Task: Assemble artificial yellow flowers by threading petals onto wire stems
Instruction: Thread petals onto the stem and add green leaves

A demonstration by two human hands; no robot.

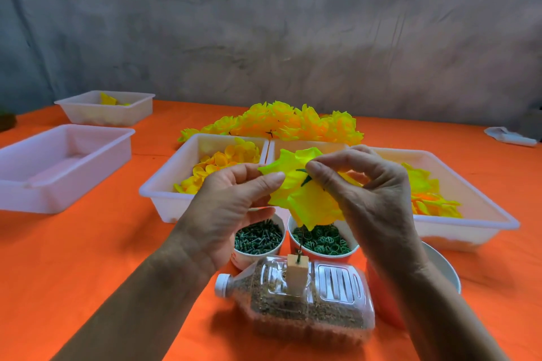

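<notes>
While finished yellow flowers (281, 121) pile at the table's (88, 258) far edge, left hand (225, 208) and right hand (369, 193) pinch a petal layer (305, 202) on the wire stem (299, 243); trays still hold petals.

this looks like a small craft workshop where fake flowers are made by hand. a tabletop (88, 243) with a bright orange cover stands against a bare grey wall (264, 23). white plastic trays (164, 184) sit in rows on it, some with loose yellow petals (225, 158) inside. paper cups (258, 249) hold lots of tiny green parts. a pile of finished yellow flowers (293, 121) lies at the back. everything is sorted for making the same thing many times.
</notes>
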